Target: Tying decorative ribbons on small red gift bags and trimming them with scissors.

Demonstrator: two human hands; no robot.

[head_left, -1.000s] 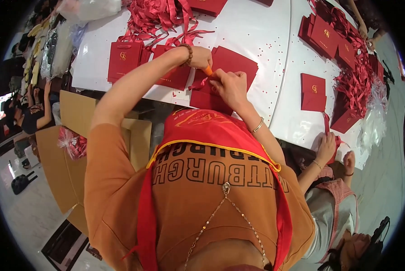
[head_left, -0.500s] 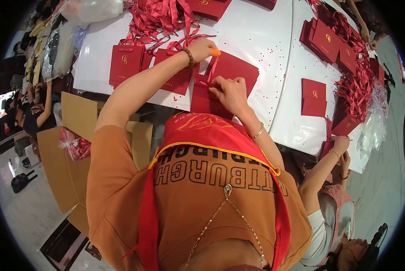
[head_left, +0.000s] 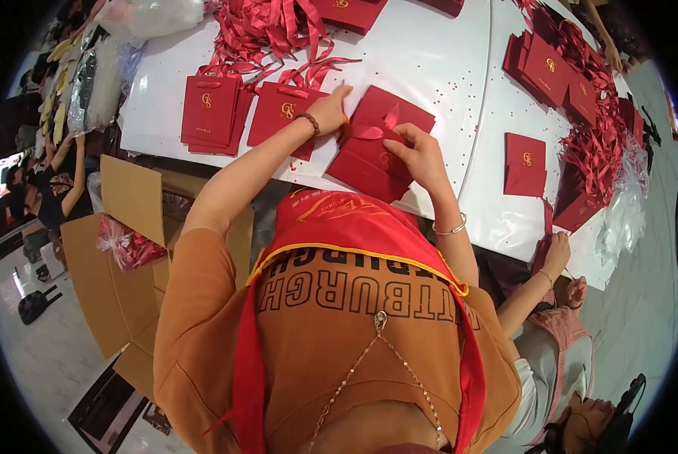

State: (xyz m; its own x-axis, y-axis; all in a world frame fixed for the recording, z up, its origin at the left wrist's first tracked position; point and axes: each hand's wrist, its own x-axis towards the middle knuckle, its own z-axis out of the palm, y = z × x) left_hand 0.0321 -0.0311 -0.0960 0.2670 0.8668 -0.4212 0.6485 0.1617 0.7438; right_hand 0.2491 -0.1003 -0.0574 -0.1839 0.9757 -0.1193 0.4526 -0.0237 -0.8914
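A dark red gift bag [head_left: 369, 168] with a gold emblem lies flat at the near table edge, on top of another red bag [head_left: 407, 106]. Across it runs a pinkish-red ribbon [head_left: 367, 132], looped at the left with an end standing up. My right hand [head_left: 423, 157] is closed, thumb and fingertips pinched at the ribbon's right part. At the bag's left edge is my left hand [head_left: 330, 113], one finger stretched out and an orange finger cover on another digit; some of its fingers are hidden. Beneath my left wrist lies another red bag [head_left: 278, 113].
A stack of red bags [head_left: 209, 113] and a heap of red ribbons [head_left: 267, 38] lie left on the white table [head_left: 429, 45]. More bags [head_left: 539, 72] are at the right, where a co-worker's hand [head_left: 556, 256] holds a ribboned bag. Cardboard box [head_left: 131, 189] stands at lower left.
My left hand has come down and left, away from the raised ribbon. My right hand has moved right. The bag has turned slightly, and its ribbon now lies looped across it.
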